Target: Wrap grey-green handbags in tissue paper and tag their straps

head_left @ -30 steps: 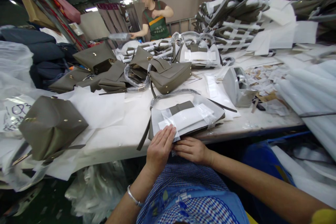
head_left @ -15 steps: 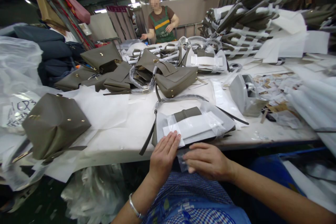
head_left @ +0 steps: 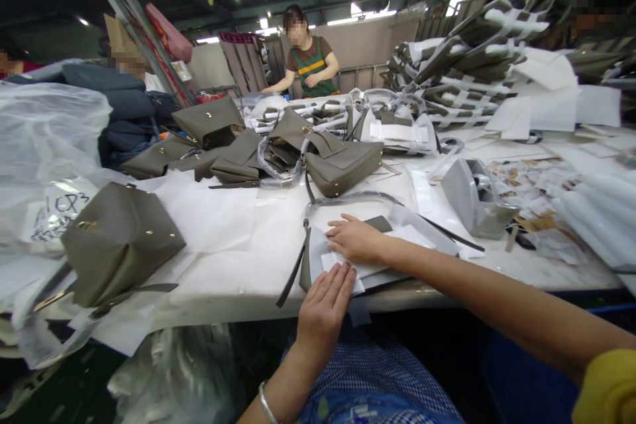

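Note:
An olive handbag, partly covered in white wrapping, lies on the near edge of the white table. Flat on the white padding across its front, near the lower left corner, rests my left hand, fingers straight and together. Just above it, my right hand presses on the wrapping at the bag's upper left with its fingers somewhat apart. Neither hand grips anything visible. A small clear plastic piece hangs below the bag's front edge. My right forearm hides much of the bag's right part. Its plastic-wrapped handle arches behind.
A grey tape dispenser stands right of the bag. Olive handbags are heaped behind; another bag stands at left beside white sheets. Wrapped bags are piled at back right. A co-worker stands across the table.
My right hand has moved from below the bag's front edge up onto its wrapped front. My left hand stays pressed on the padding. The camera view has shifted slightly.

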### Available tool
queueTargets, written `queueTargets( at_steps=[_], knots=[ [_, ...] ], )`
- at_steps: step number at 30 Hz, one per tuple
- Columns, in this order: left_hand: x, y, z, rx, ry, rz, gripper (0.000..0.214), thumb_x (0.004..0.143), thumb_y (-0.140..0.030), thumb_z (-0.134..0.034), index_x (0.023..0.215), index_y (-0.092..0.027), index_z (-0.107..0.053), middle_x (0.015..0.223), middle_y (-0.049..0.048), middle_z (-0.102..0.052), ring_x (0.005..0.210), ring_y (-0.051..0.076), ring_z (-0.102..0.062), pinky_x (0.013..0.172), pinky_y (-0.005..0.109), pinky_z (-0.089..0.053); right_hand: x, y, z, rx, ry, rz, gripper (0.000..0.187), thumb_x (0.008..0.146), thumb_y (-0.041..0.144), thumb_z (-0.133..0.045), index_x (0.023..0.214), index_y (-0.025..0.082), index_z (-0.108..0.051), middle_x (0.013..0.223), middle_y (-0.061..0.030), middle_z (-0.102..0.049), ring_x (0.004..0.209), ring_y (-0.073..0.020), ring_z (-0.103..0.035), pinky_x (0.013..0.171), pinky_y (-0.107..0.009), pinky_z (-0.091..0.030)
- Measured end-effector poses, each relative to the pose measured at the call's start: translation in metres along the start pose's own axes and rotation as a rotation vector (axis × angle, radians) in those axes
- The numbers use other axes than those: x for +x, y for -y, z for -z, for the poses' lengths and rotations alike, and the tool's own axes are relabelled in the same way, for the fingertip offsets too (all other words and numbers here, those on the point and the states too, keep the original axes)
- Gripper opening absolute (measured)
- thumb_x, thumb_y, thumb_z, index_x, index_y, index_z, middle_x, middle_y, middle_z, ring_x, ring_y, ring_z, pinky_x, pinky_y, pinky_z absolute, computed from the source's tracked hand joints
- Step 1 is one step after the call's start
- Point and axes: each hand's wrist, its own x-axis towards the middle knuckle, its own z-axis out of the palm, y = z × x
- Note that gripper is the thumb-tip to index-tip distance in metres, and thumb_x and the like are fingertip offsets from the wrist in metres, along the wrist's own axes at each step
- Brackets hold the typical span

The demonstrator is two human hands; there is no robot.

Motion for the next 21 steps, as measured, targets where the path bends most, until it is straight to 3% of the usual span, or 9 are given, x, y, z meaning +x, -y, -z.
queueTargets(
  at_steps=[2, 5, 7, 11, 14, 18, 21],
  knots=[
    [0.0, 0.0, 0.0, -0.001, -0.003, 0.003, 0.046, 0.097, -0.012, -0.047, 0.143, -0.012, -0.046, 0.142, 0.0103, -0.055, 0.132, 0.024, -0.052, 0.107, 0.04, -0.049, -0.017, 0.005, 0.009, 0.129, -0.111, -0.06, 0.018, 0.096, 0.023, -0.057, 0.099, 0.019, -0.074, 0.114, -0.0078, -0.073, 0.121, -0.0258, -0.06, 0.106, -0.05, -0.043],
    [-0.001, -0.001, -0.001, -0.01, 0.002, 0.014, 0.046, 0.098, -0.013, -0.046, 0.144, -0.013, -0.045, 0.143, 0.0101, -0.054, 0.133, 0.024, -0.05, 0.107, 0.04, -0.049, -0.064, 0.021, 0.021, 0.279, -0.438, -0.139, 0.025, 0.098, 0.02, -0.053, 0.117, 0.017, -0.068, 0.122, -0.011, -0.069, 0.12, -0.0224, -0.061, 0.106, -0.044, -0.048],
    [-0.002, -0.001, -0.001, -0.027, 0.011, 0.023, 0.047, 0.099, -0.015, -0.047, 0.145, -0.013, -0.043, 0.145, 0.01, -0.053, 0.135, 0.024, -0.048, 0.109, 0.04, -0.047, -0.101, 0.036, 0.02, 0.281, -0.566, -0.065, 0.031, 0.097, 0.015, -0.053, 0.126, 0.018, -0.063, 0.122, -0.0109, -0.069, 0.12, -0.0203, -0.061, 0.102, -0.038, -0.052],
    [-0.002, 0.001, 0.001, -0.067, 0.033, 0.028, 0.048, 0.098, -0.016, -0.049, 0.146, -0.013, -0.043, 0.146, 0.0095, -0.051, 0.136, 0.023, -0.047, 0.111, 0.04, -0.045, -0.157, 0.062, -0.003, 0.069, -0.424, 0.161, 0.036, 0.099, 0.013, -0.049, 0.132, 0.018, -0.059, 0.121, -0.0078, -0.071, 0.121, -0.0163, -0.059, 0.103, -0.034, -0.049],
    [0.001, 0.001, 0.003, -0.081, 0.034, 0.034, 0.049, 0.098, -0.016, -0.05, 0.146, -0.014, -0.043, 0.144, 0.0097, -0.053, 0.135, 0.023, -0.048, 0.111, 0.04, -0.045, -0.164, 0.068, -0.029, -0.101, -0.393, 0.137, 0.037, 0.099, 0.013, -0.047, 0.134, 0.02, -0.058, 0.124, -0.006, -0.07, 0.119, -0.0151, -0.059, 0.105, -0.034, -0.044],
    [0.005, 0.0, 0.007, -0.076, 0.037, 0.035, 0.048, 0.097, -0.016, -0.051, 0.145, -0.015, -0.044, 0.143, 0.0096, -0.055, 0.133, 0.023, -0.05, 0.11, 0.04, -0.046, -0.143, 0.066, -0.051, -0.17, -0.51, 0.155, 0.033, 0.095, 0.016, -0.059, 0.127, 0.023, -0.063, 0.119, -0.0027, -0.072, 0.106, -0.014, -0.063, 0.096, -0.031, -0.045],
    [0.007, 0.0, 0.009, -0.067, 0.039, 0.028, 0.047, 0.097, -0.016, -0.051, 0.144, -0.015, -0.045, 0.142, 0.0094, -0.056, 0.133, 0.022, -0.051, 0.11, 0.039, -0.045, -0.127, 0.065, -0.056, -0.142, -0.601, 0.201, 0.021, 0.092, 0.019, -0.064, 0.111, 0.024, -0.069, 0.111, 0.0005, -0.074, 0.097, -0.0122, -0.064, 0.087, -0.029, -0.046]
  ],
)
